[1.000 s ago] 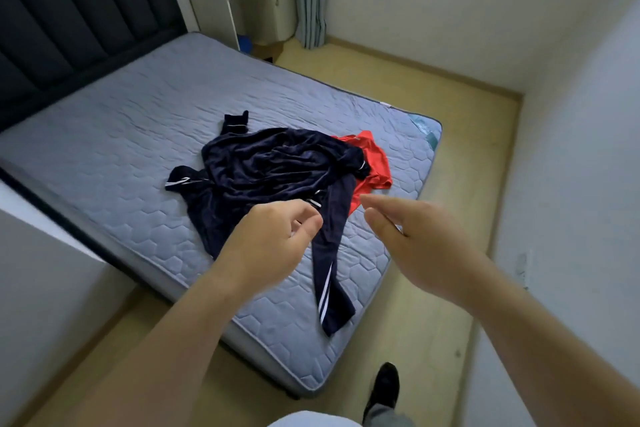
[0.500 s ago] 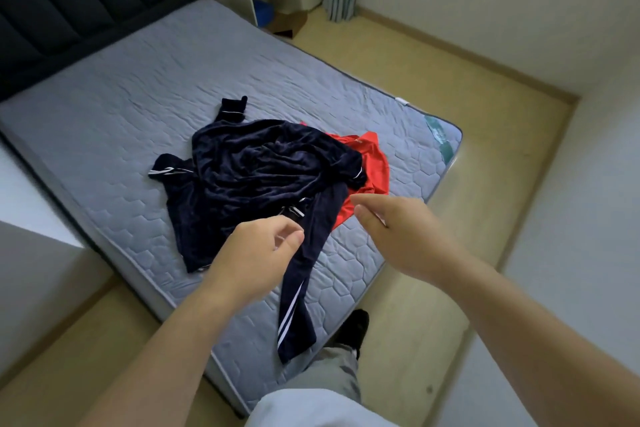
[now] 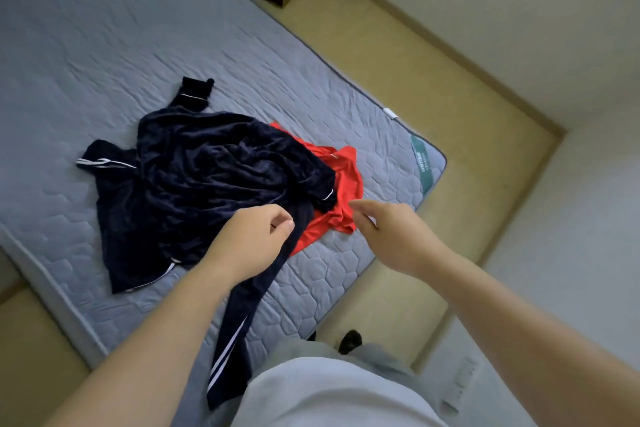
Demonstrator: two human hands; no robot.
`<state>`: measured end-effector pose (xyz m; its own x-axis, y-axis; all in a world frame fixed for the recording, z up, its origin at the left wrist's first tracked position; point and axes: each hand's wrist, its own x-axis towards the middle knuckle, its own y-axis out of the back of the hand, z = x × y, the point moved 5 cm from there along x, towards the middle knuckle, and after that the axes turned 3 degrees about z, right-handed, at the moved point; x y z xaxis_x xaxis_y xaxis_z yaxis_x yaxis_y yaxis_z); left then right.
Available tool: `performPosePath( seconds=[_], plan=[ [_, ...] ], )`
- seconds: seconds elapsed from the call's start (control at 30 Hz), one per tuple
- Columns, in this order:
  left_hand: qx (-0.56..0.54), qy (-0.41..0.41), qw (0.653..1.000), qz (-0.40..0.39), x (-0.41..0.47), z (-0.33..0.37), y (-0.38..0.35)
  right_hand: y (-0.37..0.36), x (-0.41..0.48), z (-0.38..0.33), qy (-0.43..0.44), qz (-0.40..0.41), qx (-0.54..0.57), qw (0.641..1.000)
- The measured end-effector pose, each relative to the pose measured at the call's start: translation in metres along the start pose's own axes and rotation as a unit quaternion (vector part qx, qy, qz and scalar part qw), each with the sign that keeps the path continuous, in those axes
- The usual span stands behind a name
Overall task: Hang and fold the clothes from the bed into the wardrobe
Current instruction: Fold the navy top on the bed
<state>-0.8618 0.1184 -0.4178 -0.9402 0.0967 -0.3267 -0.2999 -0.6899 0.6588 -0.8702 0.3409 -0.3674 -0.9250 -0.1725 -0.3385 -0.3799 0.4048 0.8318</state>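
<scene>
Left hand [image 3: 254, 239] is hovering curled over the navy tracksuit [image 3: 207, 180] near the bed's [image 3: 104, 45] front edge — unclear if pinching cloth — right hand [image 3: 391, 236] is reaching empty, fingers loose, by the red shirt [image 3: 343, 191]; better grabbing shoulders, lifting navy clear first.

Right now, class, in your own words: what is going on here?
A person stands at the corner of a grey mattress, both hands out over a heap of clothes. The left hand, fingers curled, is over the crumpled navy garment; whether it grips the cloth is unclear. The right hand, open, reaches toward the red garment lying partly under the navy one. Nothing is folded yet.
</scene>
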Motion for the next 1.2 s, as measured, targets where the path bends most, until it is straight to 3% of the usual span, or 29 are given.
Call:
performPosePath(
  seconds=[0.33, 0.67, 0.8, 0.97, 1.2],
  plan=[
    [-0.044, 0.145, 0.988, 0.042, 0.111, -0.025, -0.053, -0.043, 0.178, 0.086, 0.013, -0.143, -0.036, 0.989],
    [-0.221, 0.336, 0.913, 0.071, 0.221, -0.081, -0.189, -0.187, 0.357, 0.194, -0.082, -0.262, -0.021, 0.961],
    [-0.286, 0.373, 0.878, 0.089, 0.259, -0.117, -0.244, -0.253, 0.411, 0.233, -0.125, -0.26, 0.031, 0.957],
    [-0.314, 0.395, 0.858, 0.095, 0.287, -0.157, -0.29, -0.304, 0.471, 0.263, -0.16, -0.19, 0.084, 0.965],
    [-0.327, 0.417, 0.84, 0.116, 0.275, -0.179, -0.304, -0.323, 0.497, 0.269, -0.173, -0.189, 0.087, 0.963]
  ],
)
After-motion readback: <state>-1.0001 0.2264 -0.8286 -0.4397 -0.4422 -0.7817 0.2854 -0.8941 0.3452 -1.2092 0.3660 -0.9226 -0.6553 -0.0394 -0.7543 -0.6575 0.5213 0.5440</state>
